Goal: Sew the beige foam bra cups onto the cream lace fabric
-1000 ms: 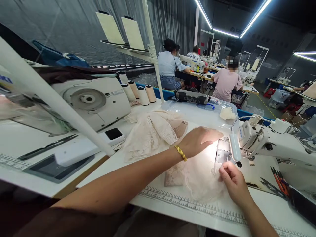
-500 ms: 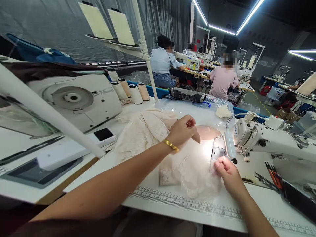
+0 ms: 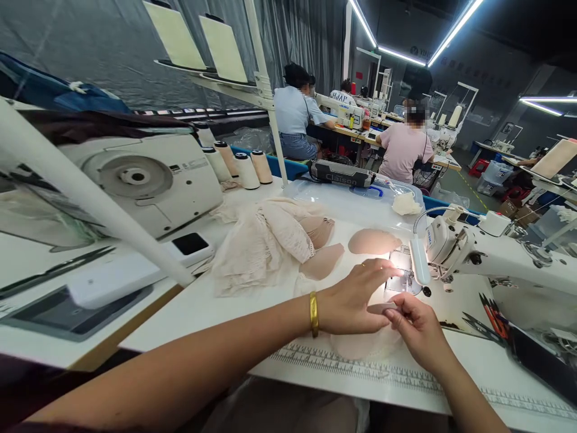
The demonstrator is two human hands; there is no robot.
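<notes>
both hands meet on the pale lace piece point(image 3: 365, 343) on the surface point(image 3: 216, 307), right by the sewing machine point(image 3: 491, 264): left hand point(image 3: 356, 297) pressing it flat, right hand point(image 3: 417, 328) pinching its edge, likely steadying the seam line. loose pads point(image 3: 372, 242) wait nearby.

My hands have bare table point(image 3: 234, 310) open to their left, while the sewing machine point(image 3: 487, 258) blocks the right and a lace pile point(image 3: 261, 240) crowds the far side.
</notes>
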